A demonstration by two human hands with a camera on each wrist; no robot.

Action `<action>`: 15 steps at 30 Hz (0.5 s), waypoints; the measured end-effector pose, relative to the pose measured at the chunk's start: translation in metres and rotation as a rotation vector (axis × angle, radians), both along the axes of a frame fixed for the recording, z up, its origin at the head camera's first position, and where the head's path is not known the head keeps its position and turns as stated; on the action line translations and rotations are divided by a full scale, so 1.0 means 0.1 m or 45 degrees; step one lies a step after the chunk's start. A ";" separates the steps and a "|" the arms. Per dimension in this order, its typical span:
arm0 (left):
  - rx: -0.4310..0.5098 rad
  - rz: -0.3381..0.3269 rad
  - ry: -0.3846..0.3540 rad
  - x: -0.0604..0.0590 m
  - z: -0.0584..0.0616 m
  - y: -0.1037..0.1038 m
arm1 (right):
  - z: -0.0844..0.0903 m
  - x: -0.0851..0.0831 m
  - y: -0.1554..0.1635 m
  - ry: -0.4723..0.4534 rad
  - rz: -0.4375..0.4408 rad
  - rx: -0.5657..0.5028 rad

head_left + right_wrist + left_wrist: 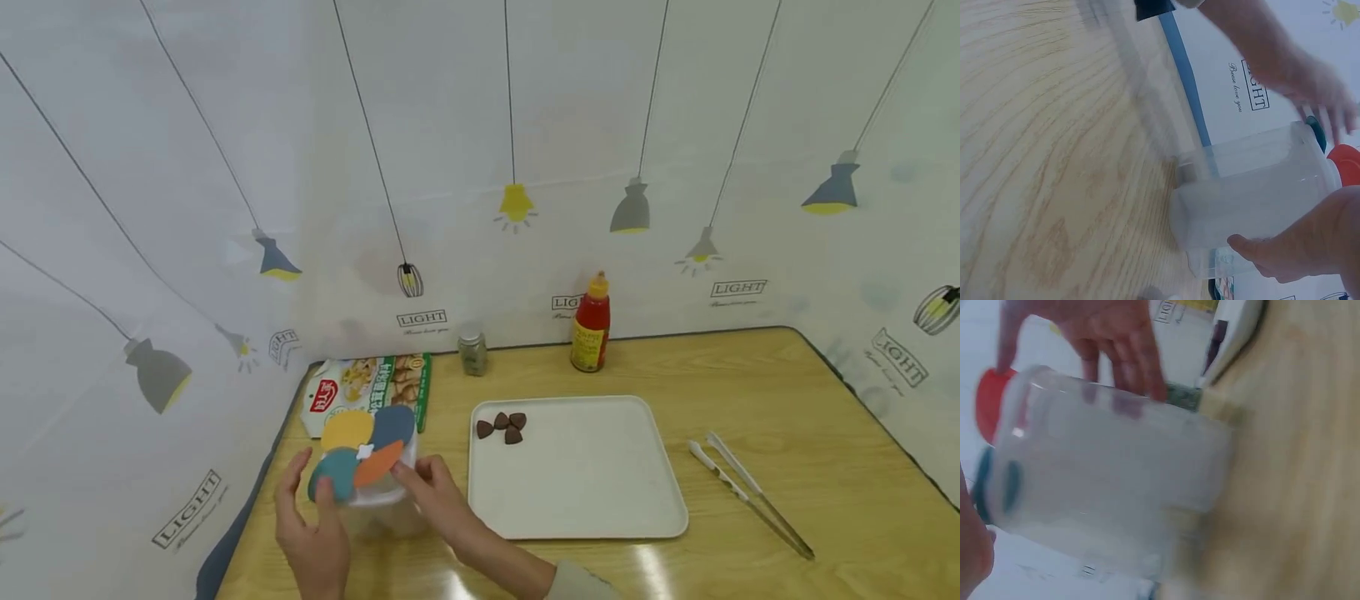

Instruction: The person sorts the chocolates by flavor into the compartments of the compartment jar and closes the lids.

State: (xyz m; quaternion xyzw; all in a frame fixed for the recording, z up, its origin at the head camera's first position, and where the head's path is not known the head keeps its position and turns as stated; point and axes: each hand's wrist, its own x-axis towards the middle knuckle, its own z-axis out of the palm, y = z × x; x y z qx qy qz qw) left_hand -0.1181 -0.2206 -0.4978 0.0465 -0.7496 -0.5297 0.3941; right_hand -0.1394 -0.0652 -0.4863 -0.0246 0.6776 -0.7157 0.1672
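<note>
A translucent plastic container (382, 514) stands at the table's near left, with yellow, blue, teal and orange petal flaps on its lid (364, 452). The orange flap (378, 464) is tilted up from the others. My right hand (442, 502) grips the container's right side: its thumb meets the orange flap, and its fingers (1138, 362) lie along the wall. On the other side, my left hand (315, 533) has its thumb at the teal flap (335, 475) and its index finger apart from the lid. The left hand (1316, 84) is blurred in the right wrist view.
A white tray (570, 492) with several brown triangular pieces (513, 435) lies right of the container. White-handled tongs (750, 492) lie further right. Behind are a food packet (408, 379), a small jar (472, 354) and a red sauce bottle (590, 333). A printed curtain (465, 108) borders the table.
</note>
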 end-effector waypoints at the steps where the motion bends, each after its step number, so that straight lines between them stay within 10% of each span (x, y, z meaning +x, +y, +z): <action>1: -0.152 -0.022 0.065 0.01 0.04 0.00 | 0.01 0.00 -0.01 0.001 -0.005 0.007; 7: -0.636 -0.423 0.087 -0.05 0.26 0.11 | 0.05 -0.04 0.01 0.011 -0.031 0.021; 15: -0.491 -0.542 -0.192 -0.17 0.49 0.03 | -0.04 -0.02 0.02 0.029 0.020 0.034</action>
